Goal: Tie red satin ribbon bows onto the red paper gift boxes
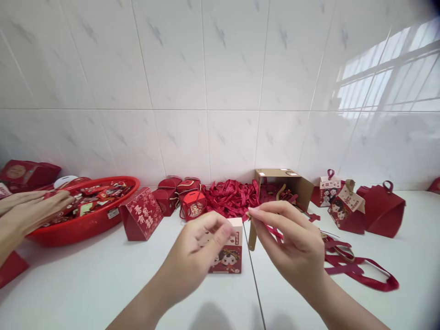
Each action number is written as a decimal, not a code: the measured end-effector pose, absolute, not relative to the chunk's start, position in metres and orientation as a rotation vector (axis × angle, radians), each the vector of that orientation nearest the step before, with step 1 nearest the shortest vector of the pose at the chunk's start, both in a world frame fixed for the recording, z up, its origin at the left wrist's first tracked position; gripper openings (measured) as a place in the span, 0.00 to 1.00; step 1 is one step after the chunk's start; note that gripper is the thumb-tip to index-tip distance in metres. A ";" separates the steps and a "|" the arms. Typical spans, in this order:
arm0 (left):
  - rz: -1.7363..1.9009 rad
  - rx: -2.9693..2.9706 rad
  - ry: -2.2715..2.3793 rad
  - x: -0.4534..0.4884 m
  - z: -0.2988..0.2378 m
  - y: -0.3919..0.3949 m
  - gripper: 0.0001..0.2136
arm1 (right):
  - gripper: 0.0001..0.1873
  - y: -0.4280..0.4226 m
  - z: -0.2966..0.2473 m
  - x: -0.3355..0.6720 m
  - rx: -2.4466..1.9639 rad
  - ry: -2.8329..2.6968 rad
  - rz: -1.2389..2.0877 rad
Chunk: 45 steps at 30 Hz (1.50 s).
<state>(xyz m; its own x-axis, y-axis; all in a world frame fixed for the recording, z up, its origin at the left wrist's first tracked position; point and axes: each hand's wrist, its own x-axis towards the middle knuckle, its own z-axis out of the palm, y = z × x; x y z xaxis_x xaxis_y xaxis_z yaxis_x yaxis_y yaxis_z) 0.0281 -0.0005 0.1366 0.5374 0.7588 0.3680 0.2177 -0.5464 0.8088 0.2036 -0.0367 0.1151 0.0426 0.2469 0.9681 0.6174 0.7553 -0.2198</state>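
My left hand (197,250) is closed on the top of a small red and white gift box (228,256) printed with a cartoon couple, which rests on the white table. My right hand (288,238) pinches a red ribbon (357,270) with a gold strip (252,236) hanging beside the box's top edge. The ribbon trails away to the right over the tabletop. Both hands meet just above the box.
Another person's hands (30,208) reach into a red basin (85,224) of sweets at the left. Folded red boxes (140,213), a heap of red ribbons (230,195), a tipped cardboard carton (285,181) and finished gift boxes (345,206) line the tiled wall.
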 end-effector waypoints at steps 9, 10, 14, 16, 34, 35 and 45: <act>0.899 1.888 0.588 0.034 0.137 -0.020 0.14 | 0.23 -0.046 0.106 0.187 -0.668 -1.584 -0.055; 0.918 1.904 0.586 0.034 0.136 -0.019 0.14 | 0.22 -0.047 0.105 0.186 -0.662 -1.582 -0.004; 0.971 2.009 0.580 0.032 0.135 -0.018 0.13 | 0.19 -0.048 0.105 0.188 -0.646 -1.558 0.181; 0.970 2.103 0.559 0.029 0.136 -0.019 0.13 | 0.15 -0.048 0.106 0.190 -0.640 -1.542 0.283; 1.023 2.568 0.316 0.026 0.134 -0.024 0.11 | 0.14 -0.065 0.119 0.208 -0.537 -1.788 0.243; 1.032 2.563 0.288 0.027 0.134 -0.025 0.11 | 0.13 -0.066 0.119 0.208 -0.530 -1.812 0.247; 0.974 2.141 0.226 0.032 0.125 -0.033 0.16 | 0.05 -0.070 0.116 0.203 -0.423 -1.799 0.350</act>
